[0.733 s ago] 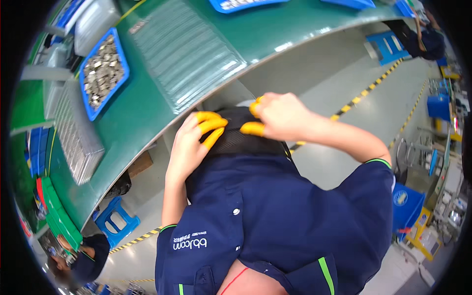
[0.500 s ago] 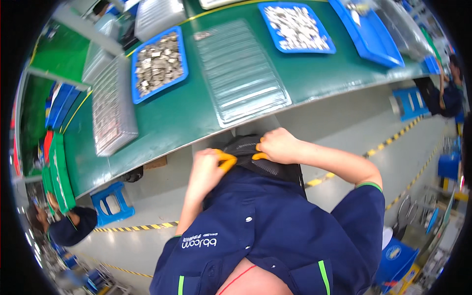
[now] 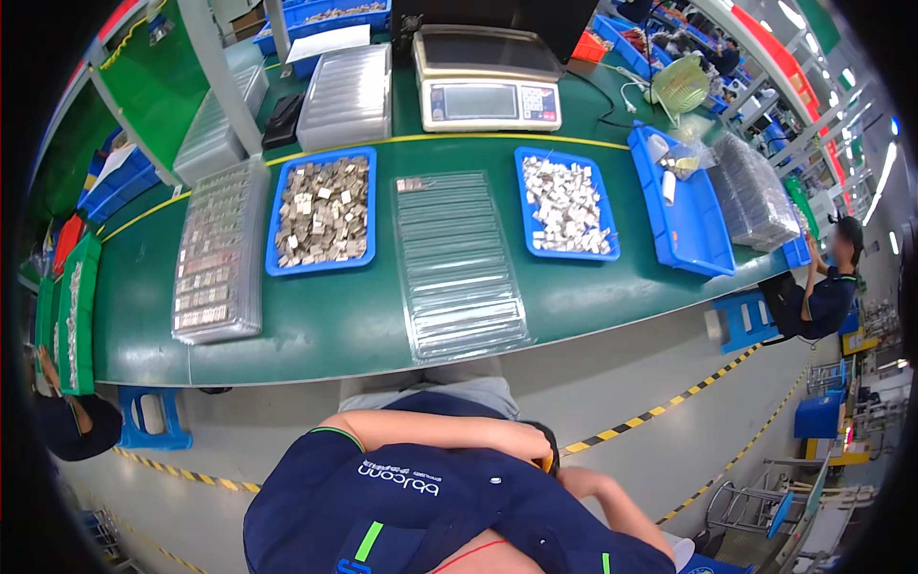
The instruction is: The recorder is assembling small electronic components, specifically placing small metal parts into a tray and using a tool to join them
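Observation:
My left forearm crosses my body to the right, and my left hand (image 3: 543, 452) sits beside my right hip. Close to it is my right hand (image 3: 580, 480), bent inward. A black piece (image 3: 548, 435), perhaps the dark mesh fabric from before, shows at the left hand, with a bit of yellow finger cover below. The fingers of both hands are mostly hidden. Beyond my lap, on the green table (image 3: 316, 320), lies a clear grooved plastic tray (image 3: 459, 277) with a few small metal parts at its far left corner. Neither hand touches it.
Blue bins of metal parts (image 3: 323, 210) and white parts (image 3: 569, 206) flank the tray. Stacked filled trays (image 3: 218, 258) stand left; a weighing scale (image 3: 490, 96) stands at the back. A blue bin (image 3: 681, 215) lies right. Co-workers sit at both sides, one (image 3: 830, 287) at right.
Both hands have moved from the front of my waist to my right side, taking the black mesh fabric out of clear sight. My view has shifted, showing more of the table's far side.

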The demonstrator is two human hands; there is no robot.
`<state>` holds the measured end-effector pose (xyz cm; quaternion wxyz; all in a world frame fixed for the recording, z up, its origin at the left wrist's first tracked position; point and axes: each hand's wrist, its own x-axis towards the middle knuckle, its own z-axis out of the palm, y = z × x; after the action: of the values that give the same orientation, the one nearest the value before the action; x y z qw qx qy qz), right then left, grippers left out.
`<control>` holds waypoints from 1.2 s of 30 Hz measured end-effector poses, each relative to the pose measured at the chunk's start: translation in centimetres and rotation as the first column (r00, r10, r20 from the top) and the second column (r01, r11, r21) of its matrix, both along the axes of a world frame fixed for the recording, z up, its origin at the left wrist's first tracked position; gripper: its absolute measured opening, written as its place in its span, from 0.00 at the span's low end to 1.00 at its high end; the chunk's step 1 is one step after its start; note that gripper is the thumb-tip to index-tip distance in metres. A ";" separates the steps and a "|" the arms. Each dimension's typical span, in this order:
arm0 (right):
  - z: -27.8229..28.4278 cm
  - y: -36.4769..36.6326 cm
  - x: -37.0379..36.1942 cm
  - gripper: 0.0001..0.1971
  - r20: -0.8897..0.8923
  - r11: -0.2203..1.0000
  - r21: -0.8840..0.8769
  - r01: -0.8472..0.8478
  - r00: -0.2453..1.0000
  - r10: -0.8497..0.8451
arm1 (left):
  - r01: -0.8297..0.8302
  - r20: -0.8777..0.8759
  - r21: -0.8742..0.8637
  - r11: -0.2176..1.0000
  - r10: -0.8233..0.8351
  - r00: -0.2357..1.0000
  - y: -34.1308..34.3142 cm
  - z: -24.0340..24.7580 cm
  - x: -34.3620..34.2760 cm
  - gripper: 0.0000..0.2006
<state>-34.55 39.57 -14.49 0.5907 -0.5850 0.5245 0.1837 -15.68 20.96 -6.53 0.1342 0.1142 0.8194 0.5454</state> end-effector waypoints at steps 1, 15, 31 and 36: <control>0.5 0.1 0.3 0.17 -0.006 1.000 -0.007 0.003 1.000 -0.003 | 0.013 0.014 0.059 0.998 -0.014 1.000 -0.4 0.0 0.1 0.15; 0.6 -7.9 0.4 0.16 0.134 0.981 0.188 -0.038 0.991 0.013 | -0.662 0.113 0.177 0.728 0.653 0.749 -7.5 3.2 13.2 0.14; 19.8 -33.9 4.9 0.10 0.016 0.392 -0.899 0.198 0.907 -0.422 | -0.894 -0.443 -0.086 -0.440 0.821 -0.362 -21.2 6.4 21.5 0.12; 14.7 -38.8 2.4 0.16 0.018 0.203 -0.966 0.159 0.827 -0.562 | -0.696 -0.617 -0.364 -0.619 0.720 -0.318 -25.1 3.6 22.1 0.14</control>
<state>-32.13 0.74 0.18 0.0583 -0.6307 0.7454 -0.2078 6.41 -4.19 -2.95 -0.3273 -0.6757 0.6598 0.0306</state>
